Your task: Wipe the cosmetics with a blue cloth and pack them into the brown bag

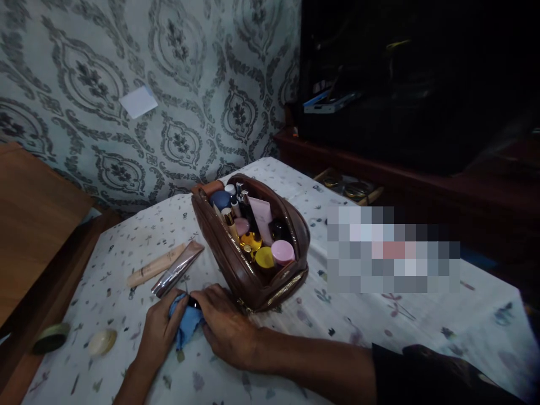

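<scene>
My left hand (pixel 162 323) is closed on a blue cloth (pixel 185 326). From the cloth sticks a small dark, shiny item (pixel 193 302), whose kind I cannot make out, and my right hand (pixel 225 326) grips it from the other side. Just beyond my right hand stands an unzipped brown cosmetic bag (pixel 223 267), filled with bottles, tubes and jars. Among them are a pink-lidded jar (pixel 282 252), a yellow-lidded jar (pixel 265 257) and a pale pink tube (pixel 260 216). A silver-pink tube (pixel 177 270) and a beige tube (pixel 156 266) lie beyond my left hand.
A patterned white cloth (pixel 346 326) covers the table. At the left are a cream round item (pixel 102 342) and a dark green round item (pixel 51 337) by the wooden edge. A blurred-out patch covers the right side. Patterned wallpaper (pixel 177 84) rises behind.
</scene>
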Tool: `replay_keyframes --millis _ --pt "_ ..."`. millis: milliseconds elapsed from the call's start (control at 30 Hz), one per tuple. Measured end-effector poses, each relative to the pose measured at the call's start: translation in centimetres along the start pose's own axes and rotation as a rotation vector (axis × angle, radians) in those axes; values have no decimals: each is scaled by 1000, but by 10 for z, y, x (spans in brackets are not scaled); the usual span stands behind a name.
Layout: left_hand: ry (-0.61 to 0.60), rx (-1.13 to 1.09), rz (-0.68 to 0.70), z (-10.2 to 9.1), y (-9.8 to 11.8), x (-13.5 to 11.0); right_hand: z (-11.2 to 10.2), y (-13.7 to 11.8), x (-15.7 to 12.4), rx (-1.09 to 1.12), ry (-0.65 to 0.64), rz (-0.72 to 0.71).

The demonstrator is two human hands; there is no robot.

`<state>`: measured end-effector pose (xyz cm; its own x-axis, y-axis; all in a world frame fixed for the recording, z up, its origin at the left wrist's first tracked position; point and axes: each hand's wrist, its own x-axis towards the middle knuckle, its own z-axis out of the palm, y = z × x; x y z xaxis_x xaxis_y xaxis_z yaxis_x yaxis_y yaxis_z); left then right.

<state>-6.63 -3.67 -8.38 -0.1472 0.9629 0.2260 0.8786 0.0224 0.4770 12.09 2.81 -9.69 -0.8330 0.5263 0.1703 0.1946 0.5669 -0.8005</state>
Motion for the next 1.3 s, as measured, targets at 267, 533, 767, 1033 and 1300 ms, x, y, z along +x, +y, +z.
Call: replay_keyframes --millis 267,533,767,1033,1300 --pt "-28 -125 -56 -3 -2 0 4 5 1 15 -2 -6" --pt "-66 -201 -52 -4 -9 2 8 14 0 72 84 -67" --pt "-128 -238 13 -9 6 2 10 20 1 146 131 -113" --pt "-111 -235 115 -7 3 -3 18 32 3 94 199 -186" --pt "4 370 -210 -39 -3 2 15 32 3 30 202 -166"
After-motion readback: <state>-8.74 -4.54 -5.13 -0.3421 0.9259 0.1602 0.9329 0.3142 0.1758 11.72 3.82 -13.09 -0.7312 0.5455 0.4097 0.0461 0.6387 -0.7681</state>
